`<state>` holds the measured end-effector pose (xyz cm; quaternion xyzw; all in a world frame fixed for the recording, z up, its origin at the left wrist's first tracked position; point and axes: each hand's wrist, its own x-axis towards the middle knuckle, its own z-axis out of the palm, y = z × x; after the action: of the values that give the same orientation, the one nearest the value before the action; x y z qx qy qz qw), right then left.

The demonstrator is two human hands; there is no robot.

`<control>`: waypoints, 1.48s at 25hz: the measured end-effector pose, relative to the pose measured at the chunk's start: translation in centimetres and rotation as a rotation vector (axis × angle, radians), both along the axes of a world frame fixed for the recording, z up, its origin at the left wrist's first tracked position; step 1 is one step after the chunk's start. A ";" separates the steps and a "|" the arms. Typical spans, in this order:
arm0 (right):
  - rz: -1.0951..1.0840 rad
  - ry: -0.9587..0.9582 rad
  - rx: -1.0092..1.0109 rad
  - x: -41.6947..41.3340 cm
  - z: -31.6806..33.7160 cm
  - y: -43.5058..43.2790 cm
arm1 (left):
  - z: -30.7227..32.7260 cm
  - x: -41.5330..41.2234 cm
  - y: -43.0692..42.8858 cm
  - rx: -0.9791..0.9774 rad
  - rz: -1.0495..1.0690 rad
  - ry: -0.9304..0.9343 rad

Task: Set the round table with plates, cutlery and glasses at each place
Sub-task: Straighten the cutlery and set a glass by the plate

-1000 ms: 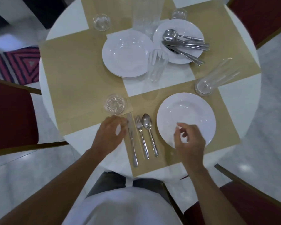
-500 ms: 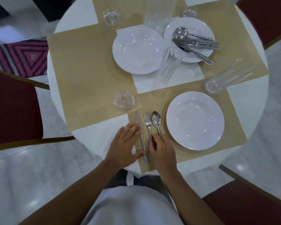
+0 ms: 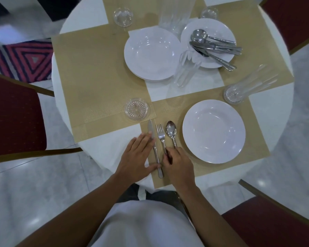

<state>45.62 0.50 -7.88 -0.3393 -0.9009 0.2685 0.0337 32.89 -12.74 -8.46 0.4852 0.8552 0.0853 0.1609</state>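
On the near tan placemat (image 3: 221, 168) a white plate (image 3: 213, 131) sits with a knife (image 3: 151, 130), a fork (image 3: 160, 133) and a spoon (image 3: 171, 130) side by side to its left. My left hand (image 3: 137, 157) lies flat and open, its fingers against the knife's left side. Curled over the handle ends of the fork and spoon, my right hand (image 3: 178, 166) pinches the fork handle. A tall clear glass (image 3: 239, 91) stands beyond the plate, at its upper right.
Further back on the round white table (image 3: 103, 150) are stacked plates (image 3: 151, 52), a plate (image 3: 209, 24) bearing spare cutlery (image 3: 216, 48), a glass (image 3: 185, 68) and stacked glasses (image 3: 175, 13). A clear coaster (image 3: 136, 109) lies near the knife. Red chairs (image 3: 12, 113) surround the table.
My right hand left the near plate and came down on the fork and spoon handles. My left hand flattened beside the knife. Both have held still for the last half second.
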 end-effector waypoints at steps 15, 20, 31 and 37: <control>-0.070 -0.148 -0.008 1.5 1.9 1.6 | -0.2 -0.5 -2.0 -0.044 0.085 -0.062; -0.071 -0.181 0.061 1.7 1.9 1.4 | -0.1 -0.6 -2.4 -0.094 0.035 -0.049; -0.002 -0.022 0.029 0.6 0.8 -0.6 | 0.3 -0.5 -2.2 -0.120 0.036 -0.038; -0.060 -0.071 -0.061 0.3 0.9 -1.0 | 0.8 -0.6 -2.0 -0.113 0.053 -0.053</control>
<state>45.93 -0.49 -6.98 -0.3762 -0.8825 0.2823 -0.0007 32.29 -14.73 -7.66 0.4503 0.8666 0.0539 0.2081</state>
